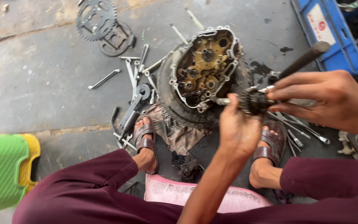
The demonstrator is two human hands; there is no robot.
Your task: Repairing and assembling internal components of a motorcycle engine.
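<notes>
You hold a dark gear shaft [251, 101] level in the air just in front of the open engine case [206, 66], which stands on a worn tyre [175, 103] so that its cavity of brass-coloured gears faces up at you. Your left hand [239, 128] comes up from below the case side, fingers curled about the shaft's bare steel end, apparently so the toothed cluster stays clear of your palm. Your right hand [332, 101] meets it from the far side of the case, thumb and forefingers pinched on the shaft's other tip; a dark-handled tool [301, 62] also lies across that hand, its handle pointing away from the case towards a blue crate [324, 31], though I cannot tell how firmly it is gripped. With both ends held, the cluster hangs free between your hands. Left of the case, spanners [135, 70] and a black lever [133, 108] lie scattered within reach; beyond them sit two sprockets [100, 25]. A greasy rag [179, 132] spreads under the tyre's near edge, between your sandalled feet [146, 139], and more spanners [299, 128] lie by the right foot. A green and yellow stool [5, 170] stands well left of the case.
</notes>
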